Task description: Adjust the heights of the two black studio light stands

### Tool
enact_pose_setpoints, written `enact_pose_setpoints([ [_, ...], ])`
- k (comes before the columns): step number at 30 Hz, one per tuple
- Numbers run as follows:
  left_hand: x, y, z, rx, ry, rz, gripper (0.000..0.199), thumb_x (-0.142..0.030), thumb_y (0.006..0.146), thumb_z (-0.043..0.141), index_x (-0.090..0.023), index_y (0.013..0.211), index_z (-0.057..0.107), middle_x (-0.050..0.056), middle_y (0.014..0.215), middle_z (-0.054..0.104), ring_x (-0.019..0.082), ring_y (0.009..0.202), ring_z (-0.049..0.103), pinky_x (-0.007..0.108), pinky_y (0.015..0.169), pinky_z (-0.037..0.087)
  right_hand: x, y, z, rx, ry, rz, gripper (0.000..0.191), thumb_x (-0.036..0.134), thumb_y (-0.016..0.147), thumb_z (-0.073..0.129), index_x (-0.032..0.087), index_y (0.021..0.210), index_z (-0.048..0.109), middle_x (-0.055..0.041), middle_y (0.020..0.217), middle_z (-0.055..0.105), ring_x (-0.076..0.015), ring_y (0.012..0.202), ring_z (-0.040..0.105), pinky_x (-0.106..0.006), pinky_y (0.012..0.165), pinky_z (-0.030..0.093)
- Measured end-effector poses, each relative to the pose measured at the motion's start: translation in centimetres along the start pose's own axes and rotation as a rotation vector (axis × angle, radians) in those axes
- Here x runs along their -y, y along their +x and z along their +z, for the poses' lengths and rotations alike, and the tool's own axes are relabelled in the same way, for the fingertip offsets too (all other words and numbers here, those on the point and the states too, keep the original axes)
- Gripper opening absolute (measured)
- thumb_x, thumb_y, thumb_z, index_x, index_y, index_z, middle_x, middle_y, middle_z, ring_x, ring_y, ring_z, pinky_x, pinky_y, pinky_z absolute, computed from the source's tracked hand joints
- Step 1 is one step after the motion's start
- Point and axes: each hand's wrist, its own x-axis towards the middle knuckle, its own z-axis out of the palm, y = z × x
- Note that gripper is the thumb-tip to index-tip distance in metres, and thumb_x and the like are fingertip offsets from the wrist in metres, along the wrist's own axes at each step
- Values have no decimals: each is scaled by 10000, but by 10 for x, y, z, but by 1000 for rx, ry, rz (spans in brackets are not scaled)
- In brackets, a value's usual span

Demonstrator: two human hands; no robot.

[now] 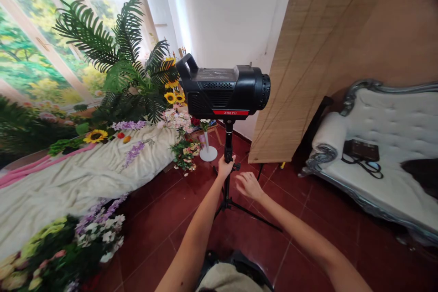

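A black studio light [222, 91] with a red ZHEYU label sits on top of a black light stand [228, 191]. My left hand [226, 167] is wrapped round the stand's pole just below the light. A small black locking knob [237, 166] sticks out to the right of that hand. My right hand [249, 185] is right of the pole and just below the knob, its fingers loosely bent and apart, with nothing visible in them. The stand's legs are spread on the red tiled floor.
At left, a cream cloth [143, 155] lies among artificial flowers [99, 228] and a palm plant [123, 54]. A bamboo blind [290, 68] hangs behind the light. On the white sofa [328, 132] at right lies a brown bag [361, 153].
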Motion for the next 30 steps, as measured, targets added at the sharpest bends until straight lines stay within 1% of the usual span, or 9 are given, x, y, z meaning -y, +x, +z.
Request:
enact_pose_setpoints([
  [3,1,1,0,-18,5,37,384,-522,679,640,-158,796,604,11,632,603,122,568,567,244,562,483,6,2,-2,-104,-61,89,425,345,854,499,290,1274,477,-106,1063,512,-271,1023,431,-464,950,287],
  [7,1,1,-1,-10,-5,8,396,-538,675,635,-163,799,601,9,627,598,120,535,560,244,527,480,5,9,-13,-71,-53,117,382,359,827,536,290,1203,539,-95,1026,498,-269,1006,444,-459,954,307],
  [11,1,0,-1,5,1,18,398,-543,678,631,-161,785,598,17,626,601,127,536,571,244,516,481,4,21,-30,-236,20,184,494,343,812,552,310,1294,444,-71,1032,472,-248,980,464,-430,939,351],
  [14,0,-1,-1,8,4,30,386,-528,690,629,-161,803,594,22,647,606,128,539,577,239,507,479,8,29,-38,-253,106,168,487,336,789,591,305,1263,483,-57,976,473,-230,924,476,-402,918,374],
  [18,0,-1,-2,14,19,30,366,-519,708,615,-165,797,593,16,645,607,129,541,579,245,520,483,12,30,-26,-243,288,224,447,347,729,672,277,1158,566,-29,865,493,-204,828,481,-381,874,403],
  [22,0,0,-3,-9,45,34,371,-523,695,625,-163,779,599,13,642,607,132,547,578,249,541,482,11,26,-6,-392,602,466,425,352,703,697,242,1099,586,10,742,507,-166,732,487,-294,731,431],
  [24,0,0,-3,-5,43,25,372,-527,697,620,-164,777,601,12,640,606,131,539,574,249,538,479,10,27,-3,-386,701,551,351,367,726,671,230,1044,615,16,717,531,-154,697,488,-269,676,417],
  [26,1,0,-3,-2,43,25,367,-524,699,619,-166,776,604,11,637,605,130,545,573,246,543,475,10,28,-5,-335,702,522,279,374,749,648,237,992,648,8,753,572,-154,717,497,-266,684,412],
  [30,5,1,-2,-18,67,39,361,-512,700,622,-163,792,614,15,646,613,138,592,587,253,593,479,8,28,-9,-271,550,437,174,370,756,647,260,882,694,-8,834,603,-164,784,506,-288,765,407],
])
